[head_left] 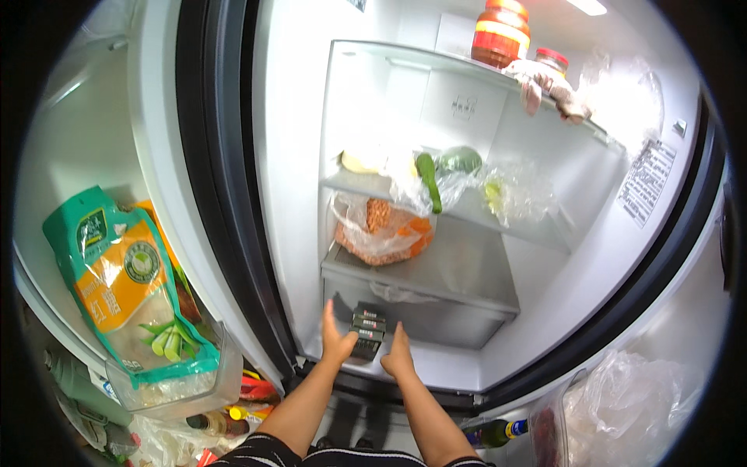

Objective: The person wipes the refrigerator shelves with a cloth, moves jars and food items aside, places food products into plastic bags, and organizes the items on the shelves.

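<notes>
Several small dark boxes [368, 336] are grouped at the bottom of the fridge, in front of the grey drawer [436, 314]. My left hand [337, 340] is on their left side, fingers stretched forward and the thumb against or very near the boxes; I cannot tell which. To their right my right hand [398, 355] is open, fingers pointing forward, with a small gap to the boxes. Above the drawer lies a clear plastic bag of reddish-brown round pieces [377, 233].
Glass shelves above hold a green cucumber-like vegetable [428, 180], bagged produce [517, 191] and a red-lidded jar [500, 35]. The open left door carries a green and orange pouch [128, 288]. A dark bottle [496, 433] and plastic bags [622, 405] fill the right door.
</notes>
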A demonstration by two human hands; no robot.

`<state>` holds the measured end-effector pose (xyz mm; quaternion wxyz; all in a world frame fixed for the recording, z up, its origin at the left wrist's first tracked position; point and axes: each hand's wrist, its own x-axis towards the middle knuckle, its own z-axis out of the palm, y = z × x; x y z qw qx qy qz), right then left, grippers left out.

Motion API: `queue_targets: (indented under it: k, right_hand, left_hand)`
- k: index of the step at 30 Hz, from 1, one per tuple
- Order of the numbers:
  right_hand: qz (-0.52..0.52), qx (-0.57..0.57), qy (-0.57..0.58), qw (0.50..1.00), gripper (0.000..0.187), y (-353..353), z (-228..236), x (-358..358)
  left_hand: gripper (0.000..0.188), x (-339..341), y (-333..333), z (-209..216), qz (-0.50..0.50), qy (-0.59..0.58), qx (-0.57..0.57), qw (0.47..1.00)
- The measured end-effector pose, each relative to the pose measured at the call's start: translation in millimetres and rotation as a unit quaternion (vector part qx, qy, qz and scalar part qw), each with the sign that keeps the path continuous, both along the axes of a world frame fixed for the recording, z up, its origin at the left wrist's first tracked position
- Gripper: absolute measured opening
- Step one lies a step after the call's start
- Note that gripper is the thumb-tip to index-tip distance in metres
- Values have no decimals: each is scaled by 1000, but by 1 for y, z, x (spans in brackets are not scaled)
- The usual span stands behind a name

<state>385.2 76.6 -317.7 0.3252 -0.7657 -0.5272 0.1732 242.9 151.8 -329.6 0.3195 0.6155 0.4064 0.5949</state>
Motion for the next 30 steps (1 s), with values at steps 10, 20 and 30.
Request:
queue_targets:
  k: [10, 20, 30]
  right_hand:
    - [-91, 743, -294, 594, 25, 3, 375, 0]
    - [-164, 219, -363, 891, 38, 55, 546, 94]
    - [103, 590, -259, 758, 22, 148, 592, 41]
  left_hand:
    - [42, 22, 2, 362, 129, -132, 488, 853]
    - [35, 66, 116, 475, 256, -29, 426, 867]
    - [14, 63, 118, 465, 289, -29, 501, 815]
